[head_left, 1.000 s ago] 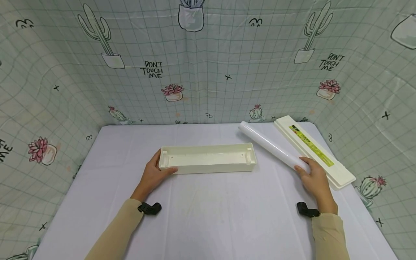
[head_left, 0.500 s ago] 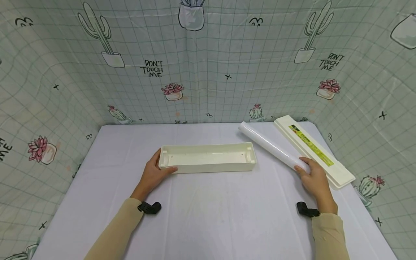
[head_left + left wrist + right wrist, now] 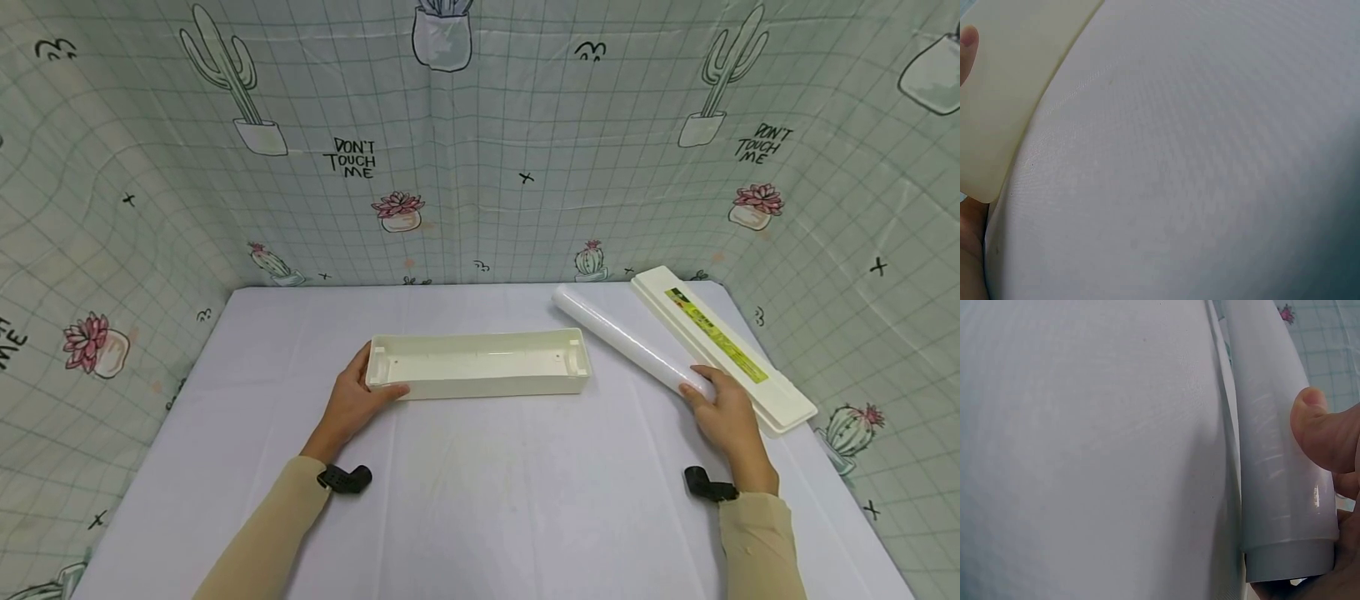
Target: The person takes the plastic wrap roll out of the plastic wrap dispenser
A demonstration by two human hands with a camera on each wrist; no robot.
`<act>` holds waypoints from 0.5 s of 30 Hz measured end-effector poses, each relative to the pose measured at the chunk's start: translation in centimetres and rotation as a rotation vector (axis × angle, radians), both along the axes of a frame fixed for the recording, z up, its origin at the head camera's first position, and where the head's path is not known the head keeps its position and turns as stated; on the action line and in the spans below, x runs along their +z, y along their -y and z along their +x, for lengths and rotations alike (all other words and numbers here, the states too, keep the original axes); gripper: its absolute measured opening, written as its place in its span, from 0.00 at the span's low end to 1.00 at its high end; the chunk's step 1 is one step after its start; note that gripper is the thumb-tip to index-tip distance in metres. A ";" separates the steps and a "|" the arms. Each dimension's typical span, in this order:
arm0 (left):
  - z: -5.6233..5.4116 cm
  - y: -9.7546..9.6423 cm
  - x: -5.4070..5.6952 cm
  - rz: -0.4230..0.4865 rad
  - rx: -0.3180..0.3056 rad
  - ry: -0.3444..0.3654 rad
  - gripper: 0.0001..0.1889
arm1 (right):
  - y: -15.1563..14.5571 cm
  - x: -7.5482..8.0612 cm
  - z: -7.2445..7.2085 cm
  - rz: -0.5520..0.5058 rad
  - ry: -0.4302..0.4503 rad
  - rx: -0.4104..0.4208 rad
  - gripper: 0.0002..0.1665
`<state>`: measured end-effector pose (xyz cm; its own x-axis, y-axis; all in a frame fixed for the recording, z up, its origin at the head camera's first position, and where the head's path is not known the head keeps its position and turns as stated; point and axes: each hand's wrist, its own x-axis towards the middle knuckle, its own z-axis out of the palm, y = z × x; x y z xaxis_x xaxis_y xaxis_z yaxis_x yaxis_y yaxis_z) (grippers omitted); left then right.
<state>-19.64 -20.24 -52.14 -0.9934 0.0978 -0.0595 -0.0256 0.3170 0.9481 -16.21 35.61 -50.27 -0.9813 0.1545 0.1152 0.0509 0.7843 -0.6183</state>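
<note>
A long cream plastic box (image 3: 480, 388), open at the top, lies across the middle of the table. My left hand (image 3: 357, 397) grips its left end, thumb on the front wall and fingers around the end. In the left wrist view the thumb lies against the box wall (image 3: 1004, 94). To the right, a roll of clear plastic wrap (image 3: 626, 337) lies slanted, its far end pointing to the back. My right hand (image 3: 726, 417) holds the roll's near end. The right wrist view shows the thumb along the wrap roll (image 3: 1272, 444) and the core sticking out below the film.
A long cream lid (image 3: 712, 346) with a yellow-green label lies slanted at the right edge of the table, just beside the roll. White cloth covers the table (image 3: 480, 492). A grid-patterned curtain with cactus drawings (image 3: 480, 125) hangs around the back and sides.
The far end of the wrap roll has shifted very slightly to the right. Both hands keep their holds, and the box stays in place.
</note>
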 end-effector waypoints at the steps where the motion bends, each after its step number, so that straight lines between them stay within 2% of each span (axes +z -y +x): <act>1: 0.0 0.0 0.0 -0.004 0.001 0.001 0.56 | 0.0 0.0 0.0 -0.001 0.001 -0.001 0.28; 15: 0.0 0.1 -0.2 0.011 -0.001 -0.034 0.57 | 0.0 -0.4 -0.1 0.015 -0.006 0.006 0.27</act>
